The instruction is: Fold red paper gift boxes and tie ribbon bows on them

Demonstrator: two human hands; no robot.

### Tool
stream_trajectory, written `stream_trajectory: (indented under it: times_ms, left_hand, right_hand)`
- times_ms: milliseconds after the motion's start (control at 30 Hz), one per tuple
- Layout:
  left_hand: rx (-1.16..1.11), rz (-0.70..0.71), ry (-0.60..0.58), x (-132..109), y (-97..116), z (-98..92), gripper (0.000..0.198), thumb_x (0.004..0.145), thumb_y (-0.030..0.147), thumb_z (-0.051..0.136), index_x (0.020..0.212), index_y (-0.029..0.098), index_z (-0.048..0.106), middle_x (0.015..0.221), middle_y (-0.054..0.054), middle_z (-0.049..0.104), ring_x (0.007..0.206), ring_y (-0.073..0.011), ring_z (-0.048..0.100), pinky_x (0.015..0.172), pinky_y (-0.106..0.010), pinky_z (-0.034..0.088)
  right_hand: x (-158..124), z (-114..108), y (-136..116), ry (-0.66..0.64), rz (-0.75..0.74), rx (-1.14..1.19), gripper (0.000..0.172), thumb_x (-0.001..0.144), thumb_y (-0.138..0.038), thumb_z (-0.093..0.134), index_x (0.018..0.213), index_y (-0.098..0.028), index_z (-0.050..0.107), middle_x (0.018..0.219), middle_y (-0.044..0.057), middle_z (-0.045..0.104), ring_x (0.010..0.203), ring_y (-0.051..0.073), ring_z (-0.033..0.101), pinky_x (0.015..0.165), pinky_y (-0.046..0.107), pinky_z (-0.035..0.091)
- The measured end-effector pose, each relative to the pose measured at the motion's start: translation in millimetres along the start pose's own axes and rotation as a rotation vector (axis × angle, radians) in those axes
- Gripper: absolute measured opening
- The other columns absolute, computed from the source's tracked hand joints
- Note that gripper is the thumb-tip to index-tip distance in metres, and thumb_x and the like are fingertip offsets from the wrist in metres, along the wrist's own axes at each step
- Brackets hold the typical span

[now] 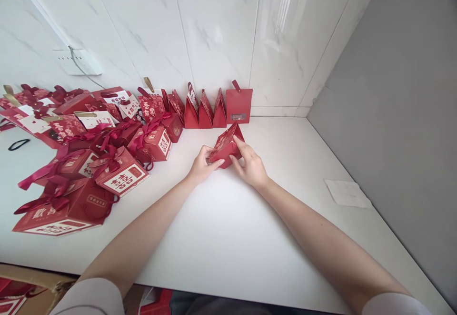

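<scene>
Both hands hold a small red gift box [225, 149] with a folded, wedge-like shape, tilted just above or on the white table. My left hand [204, 165] grips its lower left side, thumb along the near bottom edge. My right hand [251, 163] closes on its right side, index finger up on the slanted panel and thumb below. Behind the box stands a row of similar red gift boxes against the wall, among them an upright one with a ribbon loop and a small window [240, 106]. Parts of the held box are hidden by my fingers.
Many red boxes with ribbon bows [123, 172] crowd the left of the white table [228, 238]. A black band [19, 145] lies far left, a folded white tissue [348, 193] at right. A grey panel [403, 91] bounds the right; a cardboard carton [39, 277] sits below left.
</scene>
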State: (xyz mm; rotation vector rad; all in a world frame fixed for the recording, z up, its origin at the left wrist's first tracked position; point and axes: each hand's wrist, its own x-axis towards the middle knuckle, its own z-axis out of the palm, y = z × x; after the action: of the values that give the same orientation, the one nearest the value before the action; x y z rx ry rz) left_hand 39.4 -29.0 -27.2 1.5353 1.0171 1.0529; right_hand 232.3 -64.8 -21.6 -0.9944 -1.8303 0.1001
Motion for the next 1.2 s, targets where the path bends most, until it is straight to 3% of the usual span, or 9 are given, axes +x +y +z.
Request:
stream_trajectory:
  times_ms: [167, 267, 333, 467, 567, 700, 867, 1067, 1200]
  left_hand:
    - [0.027, 0.056, -0.068, -2, 3, -2.6, 0.054, 0.074, 0.052, 0.071, 0.109, 0.021, 0.043, 0.12, -0.011, 0.058, 0.106, -0.0243, 0.06, 0.064, -0.029, 0.056]
    - [-0.079, 0.108, -0.115, -3, 4, -7.3, 0.055, 0.082, 0.068, 0.049, 0.112, 0.021, 0.044, 0.125, -0.012, 0.057, 0.113, -0.025, 0.059, 0.078, -0.036, 0.055]
    - [-0.143, 0.131, -0.11, -3, 4, -10.5, 0.056, 0.084, 0.07, 0.042, 0.112, 0.022, 0.046, 0.125, -0.012, 0.058, 0.115, -0.0245, 0.058, 0.09, -0.04, 0.052]
    - [-0.153, 0.105, -0.115, -2, 3, -12.7, 0.049, 0.088, 0.064, 0.042, 0.108, 0.02, 0.049, 0.116, -0.011, 0.061, 0.108, -0.0229, 0.06, 0.091, -0.038, 0.05]
    - [-0.056, 0.12, 0.003, -1, 2, -10.3, 0.042, 0.088, 0.059, 0.046, 0.101, 0.019, 0.048, 0.107, -0.008, 0.061, 0.096, -0.0191, 0.059, 0.084, -0.035, 0.049]
    - [0.027, 0.137, 0.08, 0, 3, -8.0, 0.041, 0.087, 0.059, 0.049, 0.097, 0.02, 0.048, 0.096, -0.004, 0.06, 0.085, -0.0158, 0.057, 0.078, -0.031, 0.047]
    - [0.107, 0.167, -0.003, -1, 4, -8.2, 0.045, 0.087, 0.065, 0.044, 0.095, 0.02, 0.049, 0.101, -0.005, 0.063, 0.088, -0.0176, 0.06, 0.08, -0.032, 0.046]
    - [0.045, 0.242, -0.143, -1, 3, -6.8, 0.049, 0.094, 0.062, 0.028, 0.107, 0.02, 0.05, 0.124, -0.012, 0.059, 0.12, -0.0245, 0.054, 0.098, -0.04, 0.043]
    - [0.482, 0.373, 0.031, -8, 13, -3.4, 0.04, 0.091, 0.056, 0.042, 0.109, 0.021, 0.049, 0.118, -0.011, 0.058, 0.112, -0.0241, 0.056, 0.095, -0.039, 0.043]
  right_hand:
    - [-1, -1, -2, -0.022, -0.069, -0.053, 0.055, 0.099, -0.025, 0.042, 0.151, -0.033, 0.027, 0.153, 0.002, 0.036, 0.138, 0.023, 0.041, 0.105, 0.042, 0.049]
    - [-2, -2, -11, -0.15, -0.168, -0.059, 0.048, 0.1, -0.02, 0.036, 0.143, -0.04, 0.039, 0.158, -0.006, 0.025, 0.142, 0.021, 0.034, 0.11, 0.042, 0.044]
    - [-1, 0, -17, -0.256, -0.231, -0.022, 0.045, 0.102, -0.021, 0.033, 0.14, -0.042, 0.043, 0.155, -0.009, 0.032, 0.142, 0.019, 0.035, 0.116, 0.044, 0.038]
    - [1, 6, -22, -0.257, -0.232, 0.057, 0.034, 0.101, -0.027, 0.037, 0.132, -0.033, 0.05, 0.146, -0.002, 0.047, 0.136, 0.019, 0.044, 0.116, 0.044, 0.038]
    - [-1, 8, -19, -0.153, -0.252, 0.066, 0.03, 0.094, -0.035, 0.053, 0.123, -0.026, 0.053, 0.147, 0.007, 0.044, 0.137, 0.024, 0.042, 0.112, 0.045, 0.042]
    - [-3, 9, -16, 0.003, -0.038, 0.108, 0.055, 0.088, -0.043, 0.06, 0.135, -0.023, 0.038, 0.155, 0.014, 0.028, 0.145, 0.028, 0.026, 0.113, 0.053, 0.036]
    - [0, 12, -8, -0.184, 0.297, 0.388, 0.078, 0.092, -0.054, 0.05, 0.151, -0.024, 0.011, 0.159, 0.013, 0.018, 0.144, 0.027, 0.028, 0.113, 0.05, 0.036]
    - [2, 15, 1, -0.223, 0.408, 0.494, 0.071, 0.089, -0.055, 0.054, 0.147, -0.022, 0.029, 0.149, 0.013, 0.038, 0.13, 0.027, 0.046, 0.11, 0.048, 0.039]
    - [1, 16, -1, -0.14, 0.377, 0.414, 0.07, 0.088, -0.052, 0.057, 0.145, -0.023, 0.03, 0.144, 0.015, 0.037, 0.12, 0.026, 0.052, 0.103, 0.046, 0.046]
